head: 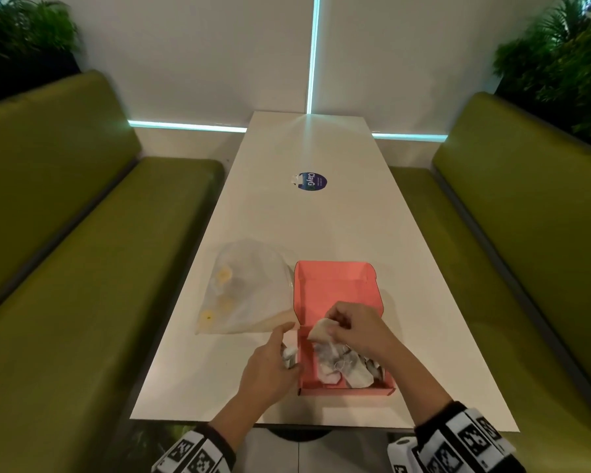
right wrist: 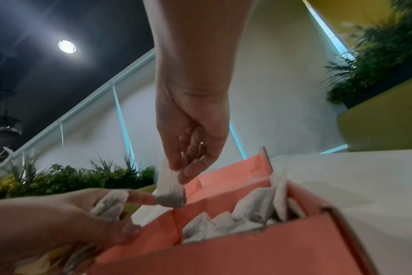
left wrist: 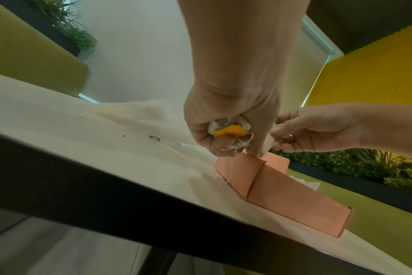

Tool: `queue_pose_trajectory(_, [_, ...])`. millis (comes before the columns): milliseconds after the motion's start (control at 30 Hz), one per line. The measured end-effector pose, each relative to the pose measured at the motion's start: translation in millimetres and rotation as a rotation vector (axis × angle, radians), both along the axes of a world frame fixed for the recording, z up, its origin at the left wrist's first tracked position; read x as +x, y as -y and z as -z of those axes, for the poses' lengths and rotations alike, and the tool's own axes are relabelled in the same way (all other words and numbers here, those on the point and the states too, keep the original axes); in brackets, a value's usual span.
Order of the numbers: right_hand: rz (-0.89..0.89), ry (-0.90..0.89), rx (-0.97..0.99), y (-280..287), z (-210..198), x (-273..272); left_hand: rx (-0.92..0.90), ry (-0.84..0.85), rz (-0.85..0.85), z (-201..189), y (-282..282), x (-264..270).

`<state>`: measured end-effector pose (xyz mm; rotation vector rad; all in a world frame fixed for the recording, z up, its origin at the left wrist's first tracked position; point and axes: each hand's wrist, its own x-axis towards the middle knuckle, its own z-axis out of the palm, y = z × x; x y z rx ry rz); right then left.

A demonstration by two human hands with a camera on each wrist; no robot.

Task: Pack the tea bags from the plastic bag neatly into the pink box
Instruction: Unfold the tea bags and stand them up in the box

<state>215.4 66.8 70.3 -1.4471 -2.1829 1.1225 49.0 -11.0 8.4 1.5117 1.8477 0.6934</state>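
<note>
The pink box [head: 335, 285] lies open on the white table, lid flat at the back, with several tea bags [head: 352, 370] loose in its tray. My right hand [head: 352, 326] hovers over the tray's back left and pinches one tea bag [right wrist: 171, 188] by its top, so it hangs down. My left hand [head: 270, 367] sits just left of the box [left wrist: 282, 197] and grips a bunch of tea bags [left wrist: 231, 130] with a yellow tag and strings. The clear plastic bag [head: 246, 295] lies flat to the left of the box, with a few yellow-tagged bags inside.
The long white table [head: 304, 216] carries a round blue sticker [head: 313, 181] further back. Green bench seats [head: 65, 268] run along both sides, with plants behind them. The table's near edge is just below my wrists.
</note>
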Motion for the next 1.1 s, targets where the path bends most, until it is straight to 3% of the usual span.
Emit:
queue_pose_trajectory(267, [-0.011, 0.224, 0.139, -12.9, 33.2, -37.4, -0.058, 0.003, -0.044, 0.9, 0.7, 0.6])
queue_pose_trajectory(600, [-0.036, 0.474, 0.262, -9.3, 27.5, -42.6, -0.095, 0.018, -0.061, 10.8, 0.2, -2.0])
queue_pose_trajectory(1100, [-0.122, 0.647, 0.480, -2.9, 46.9, -44.7, -0.092, 0.026, -0.060, 11.4, -2.2, -0.4])
